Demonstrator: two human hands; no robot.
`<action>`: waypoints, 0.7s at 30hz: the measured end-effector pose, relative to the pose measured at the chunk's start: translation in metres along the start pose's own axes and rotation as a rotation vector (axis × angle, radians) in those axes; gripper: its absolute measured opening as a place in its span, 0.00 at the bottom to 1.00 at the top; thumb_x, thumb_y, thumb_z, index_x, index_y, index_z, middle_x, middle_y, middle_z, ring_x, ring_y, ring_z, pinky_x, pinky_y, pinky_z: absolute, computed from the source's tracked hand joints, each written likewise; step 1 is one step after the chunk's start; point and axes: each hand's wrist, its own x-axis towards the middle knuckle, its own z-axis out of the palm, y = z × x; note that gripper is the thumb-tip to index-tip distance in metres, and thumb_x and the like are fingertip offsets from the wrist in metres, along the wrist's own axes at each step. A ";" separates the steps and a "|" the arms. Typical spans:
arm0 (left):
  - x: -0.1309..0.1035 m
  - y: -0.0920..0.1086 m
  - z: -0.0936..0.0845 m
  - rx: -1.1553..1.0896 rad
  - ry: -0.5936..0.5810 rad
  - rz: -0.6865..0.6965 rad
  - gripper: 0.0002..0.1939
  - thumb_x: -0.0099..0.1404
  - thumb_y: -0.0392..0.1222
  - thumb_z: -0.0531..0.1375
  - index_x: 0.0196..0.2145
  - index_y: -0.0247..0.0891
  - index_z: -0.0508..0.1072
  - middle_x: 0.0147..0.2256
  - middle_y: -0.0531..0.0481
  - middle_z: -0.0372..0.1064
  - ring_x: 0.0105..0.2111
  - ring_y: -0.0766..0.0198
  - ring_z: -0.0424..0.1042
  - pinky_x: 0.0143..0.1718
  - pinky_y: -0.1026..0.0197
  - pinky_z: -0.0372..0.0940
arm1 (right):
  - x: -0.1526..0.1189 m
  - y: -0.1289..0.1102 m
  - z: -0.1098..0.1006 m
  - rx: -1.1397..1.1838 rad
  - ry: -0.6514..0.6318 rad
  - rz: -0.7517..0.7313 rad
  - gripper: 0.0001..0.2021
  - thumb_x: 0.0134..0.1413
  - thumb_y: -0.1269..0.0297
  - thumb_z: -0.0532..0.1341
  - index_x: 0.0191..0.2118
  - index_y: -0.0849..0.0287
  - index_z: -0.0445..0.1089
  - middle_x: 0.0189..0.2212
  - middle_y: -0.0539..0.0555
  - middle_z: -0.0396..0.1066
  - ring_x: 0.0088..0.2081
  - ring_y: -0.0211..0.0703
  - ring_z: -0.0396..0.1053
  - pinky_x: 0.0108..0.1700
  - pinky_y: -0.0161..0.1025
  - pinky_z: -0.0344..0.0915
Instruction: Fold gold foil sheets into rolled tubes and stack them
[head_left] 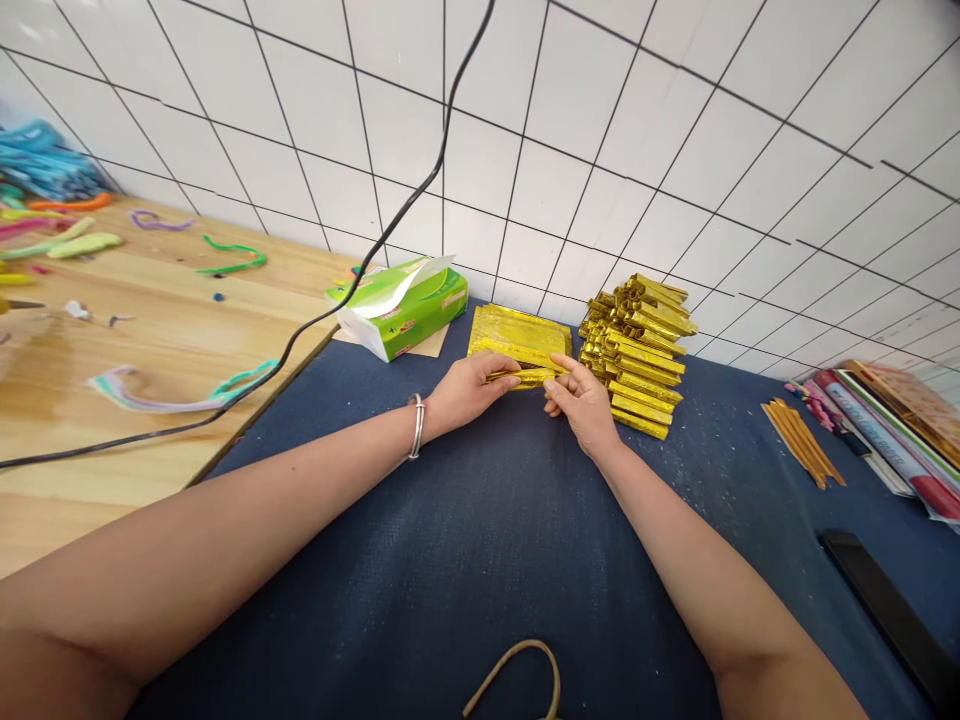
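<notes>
My left hand [474, 388] and my right hand [580, 400] pinch the two ends of a narrow folded strip of gold foil paper [531, 378]. Just behind it lies a flat stack of gold foil paper [519, 328], and the strip is close against the stack's front edge. To the right of my right hand rises a pile of folded gold paper pieces [645, 360], shaped like small hollow bars. A silver bangle [417, 428] circles my left wrist. My fingers cover part of the strip's ends.
A green tissue pack [409, 310] sits behind my left hand. A black cable [375, 245] hangs across the left side. Brown strips [804, 442], a black phone-like object [892, 610] and a stack of books [900, 430] lie right. A bent cord [529, 650] is nearest me.
</notes>
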 end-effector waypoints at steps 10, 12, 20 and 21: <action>0.001 -0.003 0.000 -0.024 -0.013 0.009 0.12 0.63 0.44 0.55 0.42 0.40 0.72 0.38 0.50 0.70 0.38 0.65 0.68 0.40 0.64 0.62 | 0.000 0.004 -0.001 0.006 -0.013 -0.015 0.21 0.49 0.54 0.61 0.48 0.55 0.67 0.24 0.45 0.65 0.23 0.31 0.65 0.25 0.31 0.64; 0.001 -0.004 0.000 -0.032 -0.018 0.005 0.13 0.63 0.45 0.55 0.43 0.41 0.72 0.38 0.50 0.70 0.38 0.65 0.68 0.40 0.64 0.62 | 0.000 0.005 -0.001 0.010 -0.008 -0.013 0.20 0.48 0.54 0.62 0.47 0.55 0.67 0.24 0.46 0.65 0.23 0.31 0.65 0.25 0.31 0.64; 0.001 -0.003 0.000 -0.076 -0.027 0.013 0.13 0.62 0.45 0.55 0.44 0.43 0.72 0.41 0.51 0.71 0.42 0.64 0.69 0.46 0.60 0.62 | -0.001 0.003 0.001 0.020 0.021 -0.009 0.17 0.48 0.54 0.62 0.43 0.56 0.68 0.24 0.46 0.66 0.21 0.31 0.65 0.24 0.31 0.64; 0.001 -0.003 0.000 -0.090 -0.032 0.007 0.14 0.62 0.45 0.55 0.44 0.43 0.72 0.42 0.51 0.71 0.42 0.64 0.69 0.47 0.60 0.62 | -0.001 0.002 0.001 0.019 0.025 -0.009 0.17 0.48 0.54 0.62 0.43 0.56 0.68 0.23 0.46 0.66 0.21 0.31 0.65 0.24 0.31 0.63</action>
